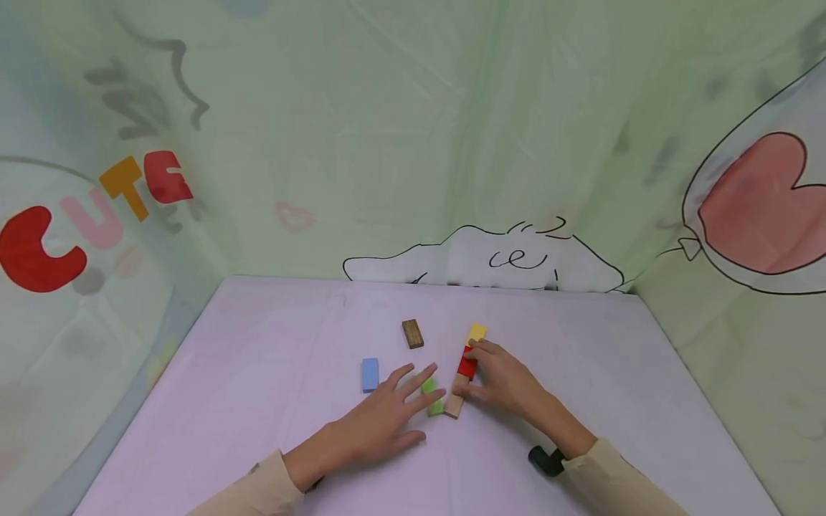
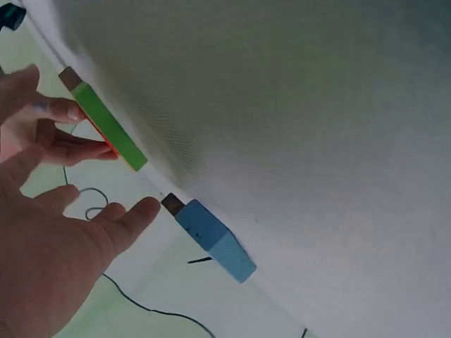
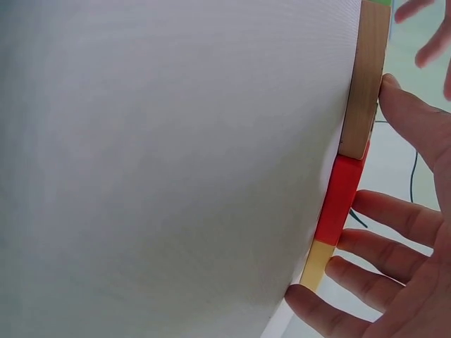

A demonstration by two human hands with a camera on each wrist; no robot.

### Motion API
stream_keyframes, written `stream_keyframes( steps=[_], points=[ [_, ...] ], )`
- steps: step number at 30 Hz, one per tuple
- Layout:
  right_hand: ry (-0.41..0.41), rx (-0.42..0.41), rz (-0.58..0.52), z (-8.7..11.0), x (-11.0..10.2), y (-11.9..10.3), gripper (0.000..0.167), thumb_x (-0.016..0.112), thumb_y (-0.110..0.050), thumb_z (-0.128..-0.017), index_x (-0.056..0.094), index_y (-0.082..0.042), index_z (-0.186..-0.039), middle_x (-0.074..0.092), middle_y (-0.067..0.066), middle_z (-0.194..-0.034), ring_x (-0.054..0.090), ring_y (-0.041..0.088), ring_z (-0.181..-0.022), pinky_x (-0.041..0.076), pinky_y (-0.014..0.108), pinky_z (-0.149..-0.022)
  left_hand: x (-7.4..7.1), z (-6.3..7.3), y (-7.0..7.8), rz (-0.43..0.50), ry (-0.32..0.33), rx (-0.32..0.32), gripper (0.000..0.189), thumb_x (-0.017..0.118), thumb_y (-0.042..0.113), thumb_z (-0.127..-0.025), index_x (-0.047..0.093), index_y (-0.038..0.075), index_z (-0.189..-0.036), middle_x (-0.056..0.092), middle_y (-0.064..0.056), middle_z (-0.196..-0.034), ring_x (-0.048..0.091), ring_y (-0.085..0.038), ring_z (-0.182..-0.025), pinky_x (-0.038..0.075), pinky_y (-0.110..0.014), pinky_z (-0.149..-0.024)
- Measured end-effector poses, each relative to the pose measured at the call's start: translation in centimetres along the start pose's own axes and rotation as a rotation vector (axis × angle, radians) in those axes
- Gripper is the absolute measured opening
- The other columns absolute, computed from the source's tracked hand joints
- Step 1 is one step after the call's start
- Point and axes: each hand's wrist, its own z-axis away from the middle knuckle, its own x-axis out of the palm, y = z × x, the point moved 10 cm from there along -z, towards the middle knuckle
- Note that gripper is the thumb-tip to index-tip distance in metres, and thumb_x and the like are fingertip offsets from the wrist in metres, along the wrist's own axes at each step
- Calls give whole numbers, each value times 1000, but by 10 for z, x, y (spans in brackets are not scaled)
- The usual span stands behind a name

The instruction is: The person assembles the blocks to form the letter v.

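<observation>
On the table a yellow block [image 1: 477, 331], a red block [image 1: 466, 368] and a plain wooden block [image 1: 454, 407] lie end to end in a slanting row. My right hand [image 1: 506, 380] reaches along this row from the right. In the right wrist view its thumb touches the wooden block [image 3: 364, 84], while the spread fingers meet the red block [image 3: 340, 201] and yellow block [image 3: 317, 264]. My left hand [image 1: 383, 419] hovers with fingers spread, partly covering a green block [image 1: 435, 407] just left of the row's near end. It holds nothing.
A blue block [image 1: 370, 375] lies beyond the left hand, and a dark brown block [image 1: 412, 334] farther back. Printed cloth walls [image 1: 400, 143] enclose the pale table [image 1: 290, 322] at the back and sides. Something black [image 1: 547, 461] shows at the right wrist.
</observation>
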Motion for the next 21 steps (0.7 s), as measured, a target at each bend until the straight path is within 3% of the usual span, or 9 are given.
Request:
stream_keyframes(
  steps=[4, 10, 15, 18, 21],
  points=[
    [-6, 8, -8, 1, -1, 0, 70, 90, -48, -82, 70, -4, -133, 61, 21, -150, 55, 42, -143, 56, 54, -107, -8, -2, -18, 179, 37, -102, 73, 67, 40, -104, 33, 28, -167, 19, -2, -180, 31, -34, -159, 48, -54, -118],
    [-9, 12, -18, 1, -1, 1, 70, 90, -47, -82, 70, -4, -133, 61, 20, -151, 54, 42, -144, 56, 53, -108, -23, -4, -39, 399, 148, -199, 61, 66, 29, -106, 44, 18, -162, 41, -3, -170, 44, -24, -148, 47, -47, -118],
    [-19, 11, -36, 0, 1, 1, 70, 89, -48, -82, 69, -4, -133, 60, 19, -153, 53, 41, -146, 54, 54, -110, -31, -3, -58, 558, 244, -250, 53, 67, 22, -105, 53, 13, -155, 60, -5, -154, 61, -26, -125, 56, -34, -95],
    [-21, 12, -24, 1, 2, 2, 71, 89, -49, -82, 69, -4, -134, 59, 19, -153, 52, 41, -146, 54, 54, -110, -35, -3, -68, 611, 299, -275, 48, 69, 19, -104, 58, 9, -150, 66, -9, -146, 64, -27, -111, 52, -26, -79],
    [-16, 18, -23, 1, 1, 3, 71, 89, -49, -82, 69, -4, -133, 59, 19, -154, 52, 40, -146, 54, 54, -110, -38, -3, -78, 635, 342, -327, 46, 71, 18, -102, 62, 8, -146, 69, -7, -142, 63, -24, -103, 47, -23, -75]
  ],
)
